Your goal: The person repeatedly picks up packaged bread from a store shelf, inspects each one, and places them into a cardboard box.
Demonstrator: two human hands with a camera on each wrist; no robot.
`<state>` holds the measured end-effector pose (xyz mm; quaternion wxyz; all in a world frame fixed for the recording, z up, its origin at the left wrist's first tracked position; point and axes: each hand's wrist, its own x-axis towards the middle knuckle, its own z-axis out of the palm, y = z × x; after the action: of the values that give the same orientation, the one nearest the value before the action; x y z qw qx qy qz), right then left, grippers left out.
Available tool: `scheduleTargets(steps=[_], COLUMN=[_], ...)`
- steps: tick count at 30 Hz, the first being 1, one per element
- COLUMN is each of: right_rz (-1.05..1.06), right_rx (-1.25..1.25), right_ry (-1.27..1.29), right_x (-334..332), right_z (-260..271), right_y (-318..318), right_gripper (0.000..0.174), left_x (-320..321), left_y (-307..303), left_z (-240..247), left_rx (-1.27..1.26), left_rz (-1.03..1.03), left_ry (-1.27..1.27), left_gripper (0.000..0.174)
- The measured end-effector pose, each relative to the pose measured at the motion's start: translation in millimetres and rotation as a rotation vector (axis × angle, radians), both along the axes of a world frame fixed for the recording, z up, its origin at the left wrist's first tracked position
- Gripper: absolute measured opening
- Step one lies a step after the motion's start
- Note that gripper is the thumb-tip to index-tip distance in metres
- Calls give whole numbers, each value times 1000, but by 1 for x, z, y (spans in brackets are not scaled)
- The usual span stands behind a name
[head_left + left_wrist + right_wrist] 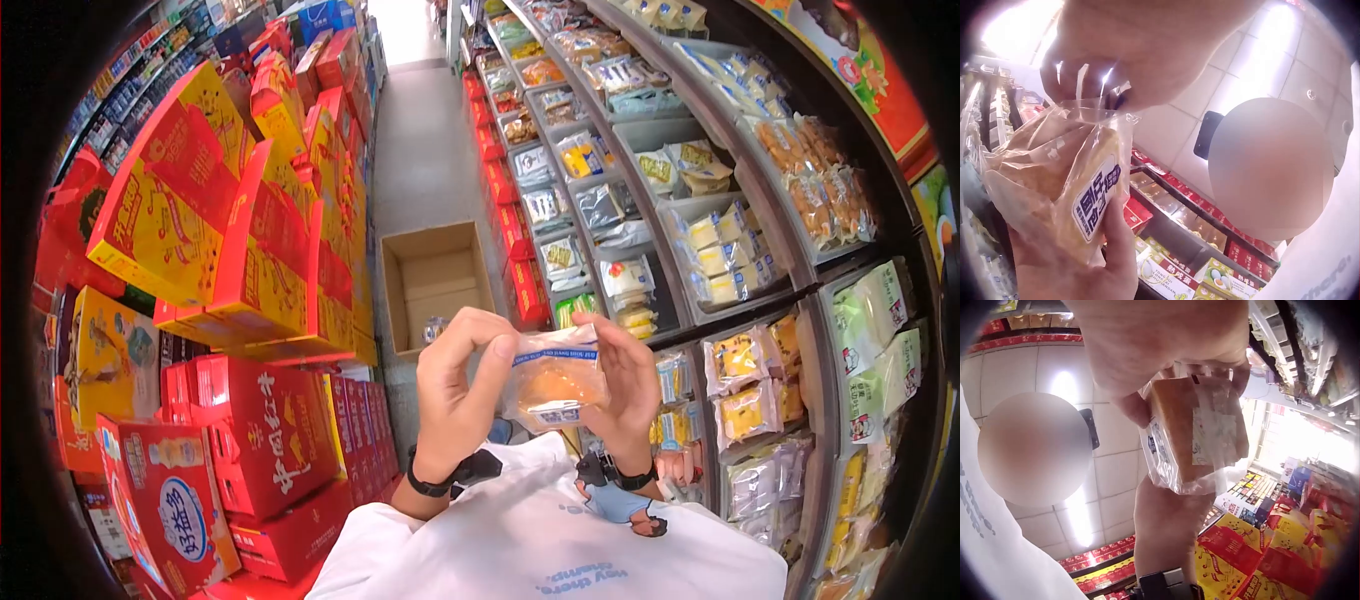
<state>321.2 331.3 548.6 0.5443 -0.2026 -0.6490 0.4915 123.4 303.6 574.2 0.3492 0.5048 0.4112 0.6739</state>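
A slice of bread sealed in a clear packet with blue print (pixel 555 385) is held up in front of the chest. My left hand (pixel 462 375) pinches the packet's left end, thumb laid along the upper edge. On the opposite side my right hand (pixel 630 385) grips it, with fingers curled over the far edge. In the left wrist view the bread packet (pixel 1079 187) shows a white label with dark lettering, and the right thumb lies beside it. The right wrist view shows a pale sticker on the packet's other face (pixel 1200 434).
An open cardboard box (pixel 435 280) stands on the aisle floor, with a small packet (pixel 433 330) inside. Shelf bins of packaged breads (pixel 725 250) line the right. Red and yellow gift boxes (pixel 250 270) are stacked on the left, with red cartons (pixel 265 430) nearer.
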Motion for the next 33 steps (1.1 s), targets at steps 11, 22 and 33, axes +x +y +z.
scheduleTargets(steps=[11, 22, 33], right_rz=[85, 67, -157], right_rx=[-208, -651, -969], right_ry=[29, -255, -432], right_x=[-24, -102, -121], right_z=[-19, -58, -135], right_y=[6, 78, 140], right_gripper=[75, 70, 58], left_x=[-23, -113, -114], left_y=[3, 91, 154], left_z=[-7, -113, -219], left_rx=[-222, -354, -601], left_rz=[-63, -55, -145], left_ry=[-222, 368, 284], left_gripper=[18, 13, 55])
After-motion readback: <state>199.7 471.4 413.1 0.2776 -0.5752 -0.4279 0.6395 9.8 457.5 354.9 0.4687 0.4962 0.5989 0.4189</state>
